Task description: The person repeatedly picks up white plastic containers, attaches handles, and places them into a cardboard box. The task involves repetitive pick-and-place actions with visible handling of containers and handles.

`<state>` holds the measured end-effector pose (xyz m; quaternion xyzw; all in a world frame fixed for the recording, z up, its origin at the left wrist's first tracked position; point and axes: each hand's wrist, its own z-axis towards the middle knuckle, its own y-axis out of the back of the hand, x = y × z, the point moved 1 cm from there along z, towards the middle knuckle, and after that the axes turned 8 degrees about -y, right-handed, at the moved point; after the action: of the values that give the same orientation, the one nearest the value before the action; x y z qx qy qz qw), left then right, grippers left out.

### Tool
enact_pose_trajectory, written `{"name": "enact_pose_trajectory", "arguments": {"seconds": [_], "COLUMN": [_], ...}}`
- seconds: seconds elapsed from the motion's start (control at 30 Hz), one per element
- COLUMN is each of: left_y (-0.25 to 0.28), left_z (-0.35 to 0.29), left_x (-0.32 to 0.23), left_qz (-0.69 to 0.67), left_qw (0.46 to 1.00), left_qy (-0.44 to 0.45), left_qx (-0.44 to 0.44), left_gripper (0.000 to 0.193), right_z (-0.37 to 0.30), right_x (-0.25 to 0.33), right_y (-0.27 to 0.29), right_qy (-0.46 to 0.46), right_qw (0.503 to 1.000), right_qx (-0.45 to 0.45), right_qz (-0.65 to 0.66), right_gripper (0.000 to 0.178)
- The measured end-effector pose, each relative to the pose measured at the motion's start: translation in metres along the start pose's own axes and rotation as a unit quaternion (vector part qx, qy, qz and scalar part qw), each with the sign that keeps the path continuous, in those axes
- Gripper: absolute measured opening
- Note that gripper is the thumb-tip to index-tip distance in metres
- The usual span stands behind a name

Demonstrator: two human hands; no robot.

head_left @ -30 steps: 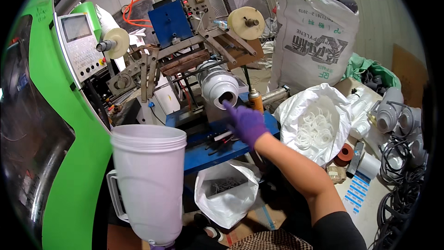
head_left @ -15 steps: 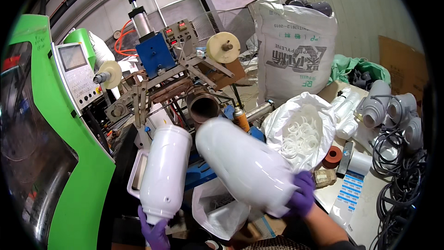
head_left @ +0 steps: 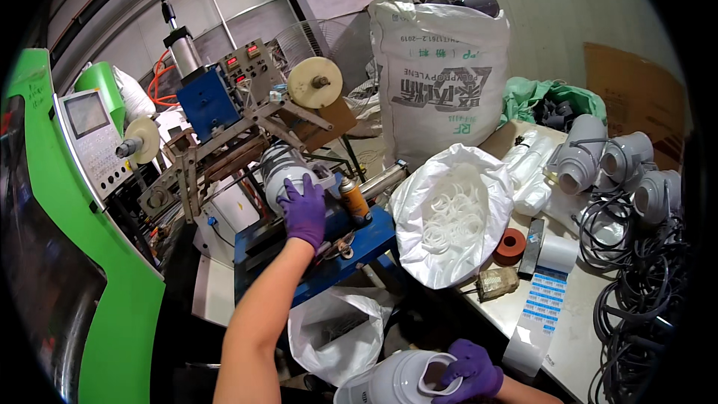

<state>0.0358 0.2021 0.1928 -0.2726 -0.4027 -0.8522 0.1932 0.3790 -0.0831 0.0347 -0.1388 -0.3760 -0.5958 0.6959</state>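
Note:
My left hand (head_left: 303, 213), in a purple glove, reaches forward to a pale plastic jug (head_left: 274, 175) lying tilted at the machine's round pipe, which the jug hides. Its fingers spread over the jug's near end and grip there; the jug's handle juts out on the right. Low at the front, my right hand (head_left: 473, 375), gloved too, is closed on the neck of a second pale plastic jug (head_left: 393, 380). That jug's open mouth faces right, and the lower picture edge cuts off part of its body.
A blue bench (head_left: 375, 236) bears an orange spray can (head_left: 354, 200). White rings fill a sack (head_left: 499, 206) to the right. Beyond stands a tall white sack (head_left: 441, 131). A label sheet (head_left: 529, 337), a red-brown roll (head_left: 510, 245) and black cables (head_left: 636, 299) occupy the right-hand table.
My left hand has gone up and forward with its jug, now at the machine's pipe. My right hand has drawn the other jug down and back, away from the pipe. The view has shifted.

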Motion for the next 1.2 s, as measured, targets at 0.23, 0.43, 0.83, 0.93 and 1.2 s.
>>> {"name": "enact_pose_trajectory", "arguments": {"seconds": [0.23, 0.43, 0.83, 0.93, 1.2], "left_y": [0.007, 0.13, 0.171, 0.118, -0.039], "left_z": [0.028, -0.059, -0.176, -0.179, -0.246], "left_x": [0.01, -0.042, -0.002, 0.024, -0.02], "left_qz": [0.074, -0.474, -0.736, -0.766, -0.834], "left_qw": [0.981, 0.792, 0.613, 0.635, 0.496], "left_qy": [-0.145, -0.377, -0.285, -0.044, 0.23], "left_qx": [0.104, 0.078, -0.029, -0.092, 0.074], "left_gripper": [0.045, 0.075, 0.029, 0.042, 0.054], "right_z": [0.014, 0.028, 0.082, 0.062, 0.048], "right_x": [0.002, -0.002, -0.086, -0.181, -0.157], "right_y": [0.004, -0.006, 0.097, 0.094, 0.12], "right_qy": [0.025, 0.046, -0.253, -0.338, -0.34], "right_qw": [0.999, 0.997, 0.865, 0.758, 0.86], "right_qx": [0.021, 0.043, -0.097, -0.006, -0.025], "right_qz": [0.001, 0.037, -0.422, -0.558, -0.38], "right_gripper": [0.035, 0.034, 0.034, 0.043, 0.036]}}
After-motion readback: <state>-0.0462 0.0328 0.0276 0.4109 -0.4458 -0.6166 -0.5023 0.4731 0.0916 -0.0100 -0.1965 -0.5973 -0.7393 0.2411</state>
